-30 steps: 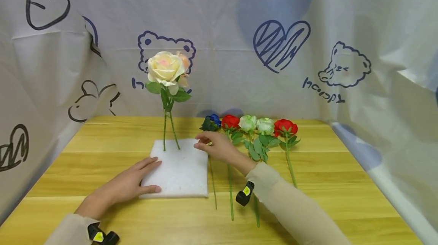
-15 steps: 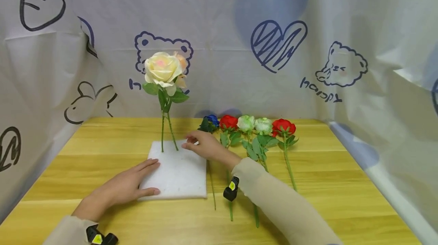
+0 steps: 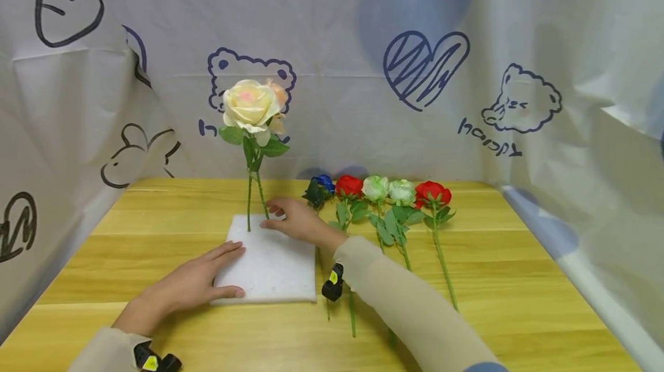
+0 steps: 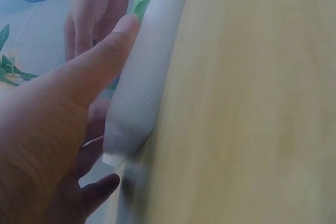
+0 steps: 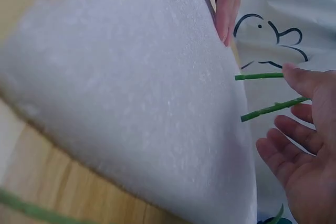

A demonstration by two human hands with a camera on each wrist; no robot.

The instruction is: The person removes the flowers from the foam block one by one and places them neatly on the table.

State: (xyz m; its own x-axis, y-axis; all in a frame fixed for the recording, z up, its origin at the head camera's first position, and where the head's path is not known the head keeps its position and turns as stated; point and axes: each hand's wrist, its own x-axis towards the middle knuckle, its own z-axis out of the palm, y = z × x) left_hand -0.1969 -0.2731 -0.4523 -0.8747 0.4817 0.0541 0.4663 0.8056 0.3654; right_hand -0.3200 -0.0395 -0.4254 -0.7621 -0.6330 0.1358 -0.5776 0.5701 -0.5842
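Note:
A white foam block lies flat on the table. Two artificial roses stand upright in its back part: a cream rose in front and a peach rose mostly hidden behind it. My left hand rests on the block's left side, fingers and thumb extended. My right hand is beside the stems above the block's back edge, thumb and fingers apart around the right-hand stem. In the right wrist view, the fingers of the right hand look loose near the green stems; no firm pinch shows.
On the table to the right lie a blue rose, a red rose, two pale green flowers and another red rose, stems toward me. A white cloth with drawings hangs behind the wooden table.
My right hand has moved left, from beside the block's back right corner to the right-hand stem. My left hand has stayed on the block, and the two standing roses have kept their place.

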